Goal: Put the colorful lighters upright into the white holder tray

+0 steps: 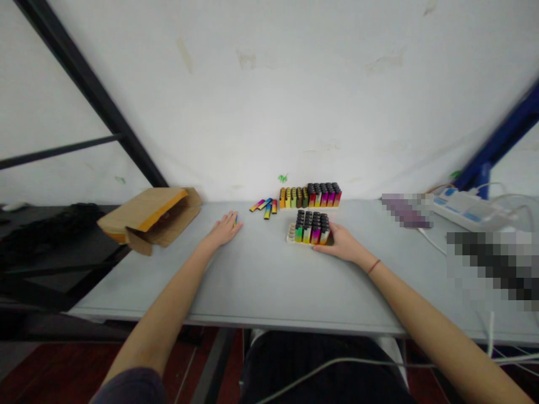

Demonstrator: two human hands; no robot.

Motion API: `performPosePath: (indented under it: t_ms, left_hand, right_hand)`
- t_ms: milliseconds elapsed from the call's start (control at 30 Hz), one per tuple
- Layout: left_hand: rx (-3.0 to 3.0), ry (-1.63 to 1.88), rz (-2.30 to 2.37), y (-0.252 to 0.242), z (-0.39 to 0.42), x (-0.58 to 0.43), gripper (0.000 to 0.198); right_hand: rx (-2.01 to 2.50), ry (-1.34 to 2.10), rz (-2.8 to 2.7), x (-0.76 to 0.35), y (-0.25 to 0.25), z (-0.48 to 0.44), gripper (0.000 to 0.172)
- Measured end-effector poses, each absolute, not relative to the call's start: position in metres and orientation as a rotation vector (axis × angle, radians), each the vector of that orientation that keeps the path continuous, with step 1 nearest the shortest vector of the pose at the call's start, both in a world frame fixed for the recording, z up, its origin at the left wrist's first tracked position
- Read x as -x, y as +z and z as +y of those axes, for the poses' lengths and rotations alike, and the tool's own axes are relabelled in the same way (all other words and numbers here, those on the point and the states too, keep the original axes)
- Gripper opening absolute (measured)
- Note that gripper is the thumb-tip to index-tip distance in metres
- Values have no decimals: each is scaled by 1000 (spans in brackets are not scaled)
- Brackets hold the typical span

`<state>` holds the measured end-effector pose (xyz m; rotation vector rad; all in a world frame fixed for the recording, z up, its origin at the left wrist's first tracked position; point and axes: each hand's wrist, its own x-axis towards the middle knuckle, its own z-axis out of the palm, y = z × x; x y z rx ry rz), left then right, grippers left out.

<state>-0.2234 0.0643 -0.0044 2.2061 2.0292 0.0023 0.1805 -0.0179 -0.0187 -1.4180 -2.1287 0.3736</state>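
The right hand's fingers (332, 230) are curling together around the right end of a cream tray (291, 235), clasping it against the lighters' side. The left hand's fingertips (232, 220) are resting together on the grey table (261, 286), touching a small coloured item too small to tell. The disposable lighters (310, 229) are standing upright in rows in the tray, long axes vertical, black heads pointing up, their glossy bodies fading through pink, green and orange. More lighters (310, 195) are standing behind, while others (264, 206) are lying loose nearby.
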Motion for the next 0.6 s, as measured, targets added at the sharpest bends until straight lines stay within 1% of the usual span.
performPosePath:
  t_ms: [200, 367, 500, 533, 600]
  left_hand:
    - [-2274, 55, 1935, 4, 108, 196, 85]
    - [-2367, 130, 1810, -3, 115, 167, 97]
    - [-2456, 292, 1671, -12, 120, 159, 109]
    - [-2479, 331, 1622, -14, 122, 157, 108]
    - [-2502, 388, 1554, -18, 128, 152, 100]
  right_hand:
    - [1416, 400, -2120, -179, -18, -19, 70]
    - [1426, 375, -2112, -179, -18, -19, 68]
    - [1416, 375, -2119, -180, -20, -18, 69]
    - [1410, 377, -2122, -180, -20, -18, 69]
    - [1398, 386, -2123, -180, -20, -18, 69]
